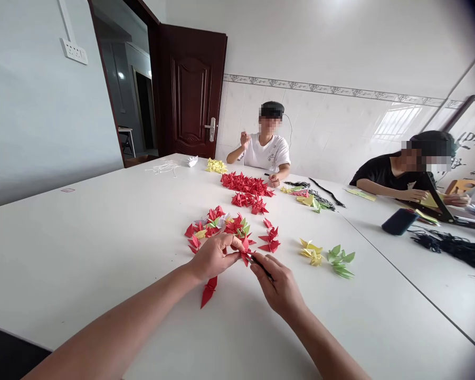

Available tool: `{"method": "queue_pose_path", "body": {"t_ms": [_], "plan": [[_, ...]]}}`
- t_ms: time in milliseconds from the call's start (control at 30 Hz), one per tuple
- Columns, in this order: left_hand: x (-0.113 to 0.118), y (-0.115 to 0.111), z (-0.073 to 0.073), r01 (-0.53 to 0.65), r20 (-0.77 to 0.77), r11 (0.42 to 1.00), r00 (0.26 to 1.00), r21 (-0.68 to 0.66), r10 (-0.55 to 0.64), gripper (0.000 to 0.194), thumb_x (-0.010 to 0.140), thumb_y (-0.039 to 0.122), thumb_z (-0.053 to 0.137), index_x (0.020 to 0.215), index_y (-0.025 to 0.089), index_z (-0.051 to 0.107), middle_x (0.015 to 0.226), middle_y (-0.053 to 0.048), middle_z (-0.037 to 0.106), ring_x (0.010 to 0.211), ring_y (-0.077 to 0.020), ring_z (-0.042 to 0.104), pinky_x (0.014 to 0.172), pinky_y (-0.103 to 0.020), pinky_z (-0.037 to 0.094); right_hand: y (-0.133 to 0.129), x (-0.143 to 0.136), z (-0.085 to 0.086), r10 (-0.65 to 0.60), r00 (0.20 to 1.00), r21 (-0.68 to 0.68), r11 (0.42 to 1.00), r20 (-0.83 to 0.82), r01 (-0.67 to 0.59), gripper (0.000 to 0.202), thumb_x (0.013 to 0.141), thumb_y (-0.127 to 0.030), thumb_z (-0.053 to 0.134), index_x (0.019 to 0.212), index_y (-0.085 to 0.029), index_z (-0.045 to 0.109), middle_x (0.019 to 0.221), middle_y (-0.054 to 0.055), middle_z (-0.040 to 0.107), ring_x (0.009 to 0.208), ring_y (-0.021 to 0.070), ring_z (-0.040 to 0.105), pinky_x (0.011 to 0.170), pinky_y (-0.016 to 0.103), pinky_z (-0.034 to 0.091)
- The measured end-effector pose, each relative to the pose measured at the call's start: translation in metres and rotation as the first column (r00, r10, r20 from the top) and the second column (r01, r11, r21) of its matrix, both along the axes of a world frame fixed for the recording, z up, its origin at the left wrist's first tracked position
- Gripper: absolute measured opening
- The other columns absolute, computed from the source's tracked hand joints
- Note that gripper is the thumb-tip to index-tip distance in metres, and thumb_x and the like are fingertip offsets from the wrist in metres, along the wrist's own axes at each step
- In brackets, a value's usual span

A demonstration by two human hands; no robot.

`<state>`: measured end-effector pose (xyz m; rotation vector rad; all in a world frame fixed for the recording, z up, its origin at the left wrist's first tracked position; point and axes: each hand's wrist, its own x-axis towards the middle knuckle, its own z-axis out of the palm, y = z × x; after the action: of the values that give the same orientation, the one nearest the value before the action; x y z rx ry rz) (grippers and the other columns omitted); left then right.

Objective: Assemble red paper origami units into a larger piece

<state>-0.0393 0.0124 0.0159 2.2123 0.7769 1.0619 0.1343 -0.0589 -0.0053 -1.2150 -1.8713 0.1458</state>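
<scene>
"What is the left hand (217, 256) doing?"

"It is pinching a red bird (245, 247) between its thumb and fingers. The bird is made of folded paper, and the hand is holding it over the white tabletop (103, 253)."

"And the right hand (277, 282)?"

"It is gripping a black tool (264, 267). The tip is pointing right at the red bird, but I can't tell if it is poking in."

"Are the hands touching each other?"

"No, they are sitting close, with the bird between them."

"What is lying near them?"

"A lone bird (209, 292), red too, is lying by the left wrist. A mixed heap (215, 217) is lying just past the left hand, showing red, green, yellow and pale birds. A few yellow birds (311, 253) are lying off to the right, and some green birds (340, 258) are lying just beside those."

"And farther off?"

"A big red heap (247, 184) is lying there, and a small yellow heap (216, 166) is sitting behind it."

"Who else is sitting here?"

"A person in a white top (266, 153) is sitting across from us, lifting one hand. A person in a black top (380, 171) is sitting at the right, holding yellow paper (430, 201). Dark strings (455, 248) are lying near there."
</scene>
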Motion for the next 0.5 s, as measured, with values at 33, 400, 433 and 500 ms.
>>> {"method": "queue_pose_path", "body": {"t_ms": [33, 400, 433, 500], "plan": [[0.0007, -0.0005, -0.0001, 0.012, 0.010, 1.000, 1.000, 0.002, -0.012, 0.008, 0.074, 0.015, 0.055, 0.078, 0.018, 0.061, 0.082, -0.001, 0.066, 0.076, -0.0137, 0.060, 0.060, -0.022, 0.045, 0.0001, -0.0001, -0.0007, -0.003, 1.000, 0.004, 1.000, -0.001, 0.003, 0.026, 0.089, -0.027, 0.041, 0.105, -0.017, 0.059, 0.076, 0.005, 0.061, 0.066, 0.0144, 0.056, 0.059, 0.023, 0.045], [0.0040, -0.0013, 0.0007, 0.055, 0.047, 0.998, 0.997, -0.013, -0.054, 0.004, 0.074, 0.017, 0.057, 0.074, 0.017, 0.061, 0.077, 0.000, 0.067, 0.069, -0.0113, 0.060, 0.063, -0.021, 0.048, 0.0039, -0.0002, -0.0047, -0.088, 0.994, -0.001, 0.996, 0.060, 0.088, 0.027, 0.089, -0.028, 0.041, 0.102, -0.017, 0.062, 0.074, 0.004, 0.060, 0.060, 0.0130, 0.054, 0.056, 0.022, 0.043], [0.0040, -0.0009, 0.0000, 0.054, 0.046, 0.998, 0.998, -0.014, -0.054, 0.004, 0.074, 0.016, 0.057, 0.075, 0.017, 0.061, 0.077, 0.000, 0.067, 0.070, -0.0113, 0.060, 0.063, -0.021, 0.048, 0.0040, -0.0002, -0.0049, -0.090, 0.994, 0.002, 0.996, 0.059, 0.090, 0.027, 0.089, -0.028, 0.041, 0.102, -0.017, 0.062, 0.075, 0.004, 0.060, 0.060, 0.0130, 0.054, 0.055, 0.022, 0.043], [0.0039, -0.0002, -0.0011, 0.050, 0.042, 0.999, 0.998, -0.013, -0.049, 0.004, 0.074, 0.016, 0.057, 0.075, 0.017, 0.061, 0.077, 0.000, 0.067, 0.070, -0.0114, 0.060, 0.063, -0.021, 0.049, 0.0042, -0.0002, -0.0053, -0.095, 0.994, 0.007, 0.995, 0.057, 0.095, 0.028, 0.089, -0.029, 0.041, 0.101, -0.017, 0.063, 0.074, 0.004, 0.060, 0.060, 0.0128, 0.053, 0.054, 0.022, 0.043]]}}
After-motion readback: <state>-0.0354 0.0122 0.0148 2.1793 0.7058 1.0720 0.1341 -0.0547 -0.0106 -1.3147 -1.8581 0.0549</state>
